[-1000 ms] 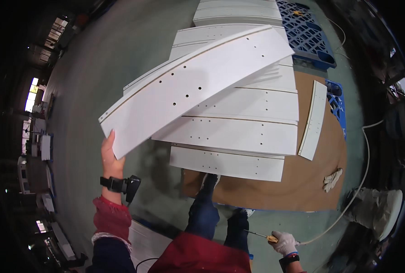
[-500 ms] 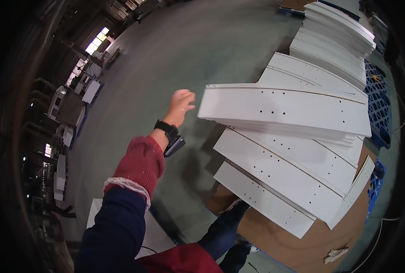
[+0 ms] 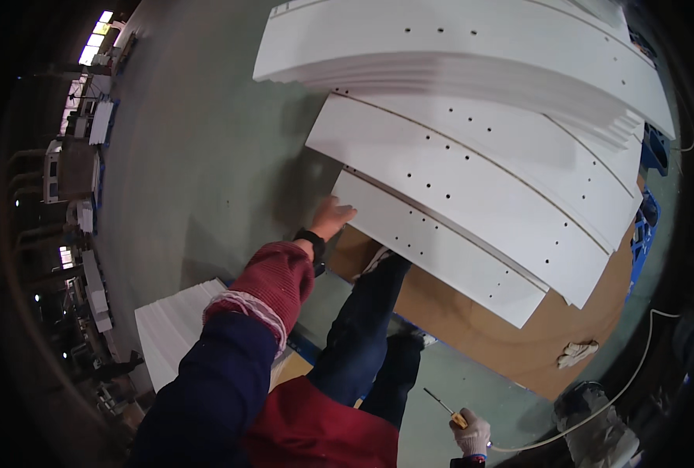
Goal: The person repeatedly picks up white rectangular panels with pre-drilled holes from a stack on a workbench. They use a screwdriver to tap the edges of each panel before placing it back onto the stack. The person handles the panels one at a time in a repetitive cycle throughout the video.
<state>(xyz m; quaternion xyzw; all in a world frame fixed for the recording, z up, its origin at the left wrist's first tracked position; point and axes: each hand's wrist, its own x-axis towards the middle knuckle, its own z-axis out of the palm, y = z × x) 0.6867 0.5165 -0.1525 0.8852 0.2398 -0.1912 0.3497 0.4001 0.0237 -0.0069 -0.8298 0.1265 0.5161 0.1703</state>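
My left hand (image 3: 333, 218) is bare, with a black band at its wrist. It is at the left end of the lowest white panel (image 3: 433, 238), fingers bent over the panel's edge and partly hidden. This long panel has small dark holes and lies at the front of the stack. Low in the view, my right hand (image 3: 474, 434), in a pale knit glove, is closed round the yellow handle of a screwdriver (image 3: 458, 419). The screwdriver's thin shaft points up and left.
More curved white panels (image 3: 456, 168) are fanned behind, above brown cardboard (image 3: 472, 324) and a blue plastic pallet (image 3: 643, 226). A pale glove (image 3: 577, 354) rests on the cardboard. A light cable (image 3: 628, 382) curves at right. Another white stack (image 3: 179, 324) stands at lower left.
The view has tipped downward and closer to the panels. My left hand has gone from open air beside the upper stack to the lowest panel's end. My gloved right hand with the screwdriver has come into view.
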